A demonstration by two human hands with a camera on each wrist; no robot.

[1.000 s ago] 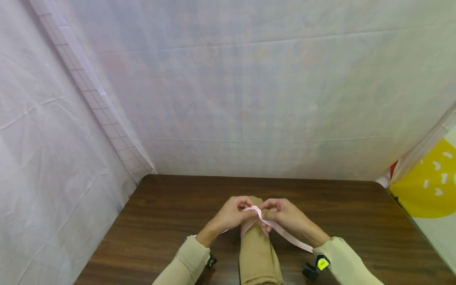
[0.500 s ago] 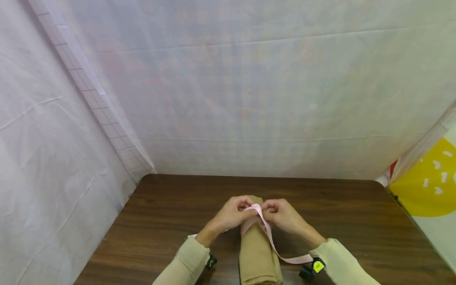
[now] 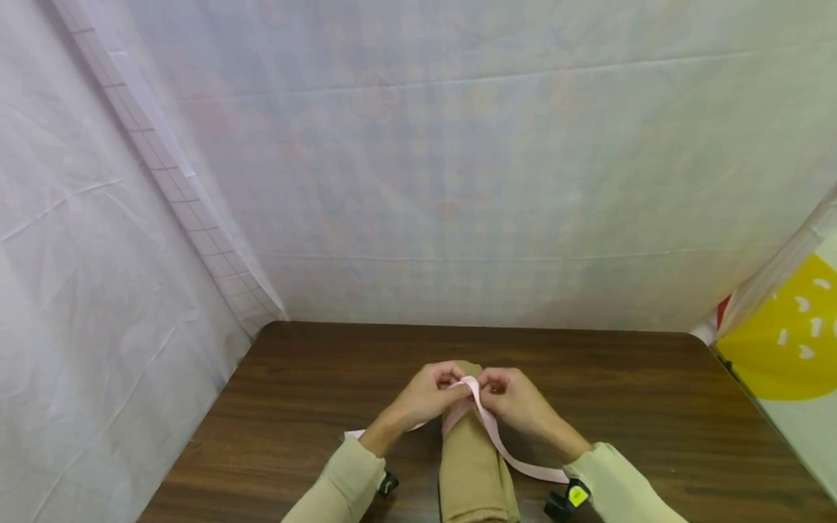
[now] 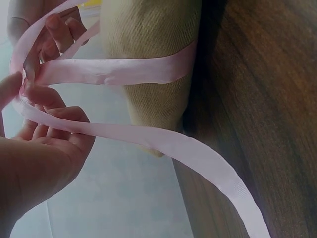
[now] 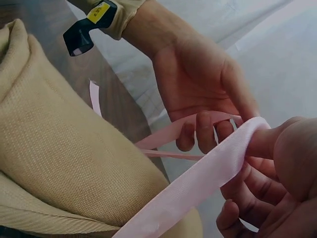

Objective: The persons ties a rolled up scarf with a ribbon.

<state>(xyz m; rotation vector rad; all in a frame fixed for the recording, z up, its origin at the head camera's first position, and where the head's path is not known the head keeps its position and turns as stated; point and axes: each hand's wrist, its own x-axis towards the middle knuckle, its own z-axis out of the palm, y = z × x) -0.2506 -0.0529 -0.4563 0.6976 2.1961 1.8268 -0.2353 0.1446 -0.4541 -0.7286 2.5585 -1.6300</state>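
Observation:
A tan cloth roll (image 3: 472, 468) lies lengthwise on the table, with a pink satin ribbon (image 4: 129, 71) wound round it. My left hand (image 3: 425, 392) pinches the ribbon between thumb and forefinger over the top of the roll. Close beside it, my right hand (image 3: 519, 399) has its fingers curled at the same part of the ribbon. In the right wrist view, the ribbon loops over the thumb of the right hand (image 5: 282, 183), and the left hand (image 5: 198, 79) faces it. One ribbon tail hangs to each side. The overlapping fingers partly hide the crossing.
The dark wood table (image 3: 314, 370) has rounded far corners. Behind it hangs a pale sheet (image 3: 458, 181), and another white sheet (image 3: 85, 290) drapes along the left. A yellow-patterned cloth (image 3: 791, 341) is at the right. Each wrist wears a black camera mount (image 3: 565, 501).
The right hand has shifted slightly, its fingers drawing in at the ribbon crossing. The right ribbon tail, earlier stretched toward the wrist, now droops in a curve beside the roll. The left hand stays nearly still.

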